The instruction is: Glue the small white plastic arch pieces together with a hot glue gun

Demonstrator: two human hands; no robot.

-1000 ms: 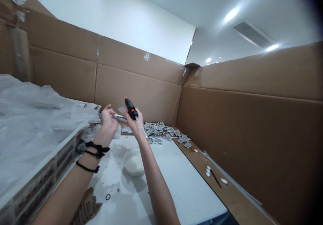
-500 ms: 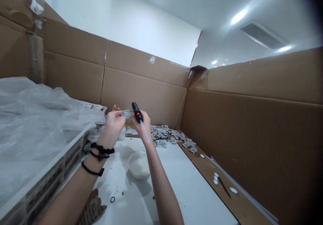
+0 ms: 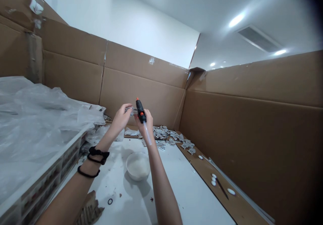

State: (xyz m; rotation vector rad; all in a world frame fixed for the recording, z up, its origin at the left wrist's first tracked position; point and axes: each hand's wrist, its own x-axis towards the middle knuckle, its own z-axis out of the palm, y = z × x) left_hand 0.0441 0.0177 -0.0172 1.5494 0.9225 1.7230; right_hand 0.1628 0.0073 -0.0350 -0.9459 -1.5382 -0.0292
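Note:
My right hand [image 3: 146, 121] is wrapped round a black glue gun [image 3: 140, 111] with an orange nozzle pointing up and away. A clear glue stick [image 3: 147, 133] sticks out of its back end, over my wrist. Pinched in my left hand [image 3: 122, 116] is a small grey-and-clear plastic piece [image 3: 133, 111], held just left of the gun and partly hidden by fingers. Both hands are in the air above the far part of the white table. Below them stands a white bowl [image 3: 138, 166]; its contents cannot be made out clearly.
Many similar grey pieces [image 3: 163, 133] lie heaped at the back. White ovals [image 3: 231, 191], a dark thin blade-like tool [image 3: 222, 188] and clear sticks [image 3: 237, 188] lie along the cardboard strip at right. Plastic sheeting [image 3: 42, 124] covers a compartmented rack at left. Cardboard walls [image 3: 141, 87] enclose the table.
My left hand has turned over, tilting the plastic piece so it shows more edge-on. The glue gun has shifted slightly right with my right hand.

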